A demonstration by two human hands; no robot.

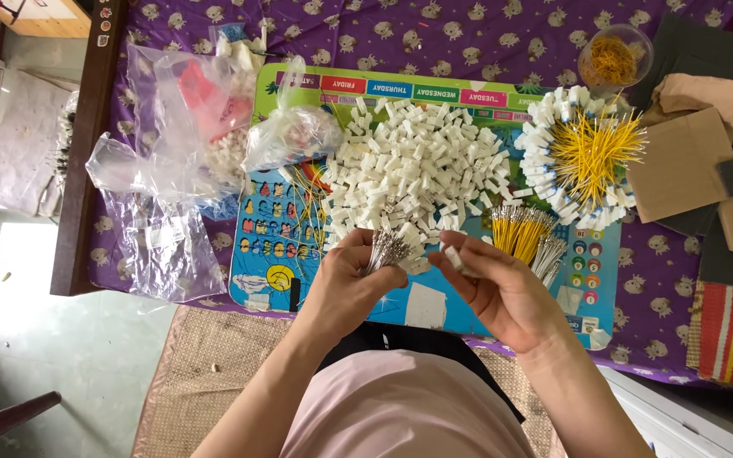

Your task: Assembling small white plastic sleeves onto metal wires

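**Hands working wires and white connectors over a colourful board**

Left hand (351,284) has its grip clenched on a bundle of thin metal-tipped wires (386,249), tips fanning up-right. Right hand (502,293) pinches a small white connector (452,257) between fingertips, just beside the bundle. Both hover over the near edge of a colourful board (273,222) on the counter. Behind: big pile of white connectors (413,165). Right of it, a ring of finished yellow-wire pieces (583,157); loose yellow wires (521,231) near the right hand. Clear plastic bags (171,144) at left.
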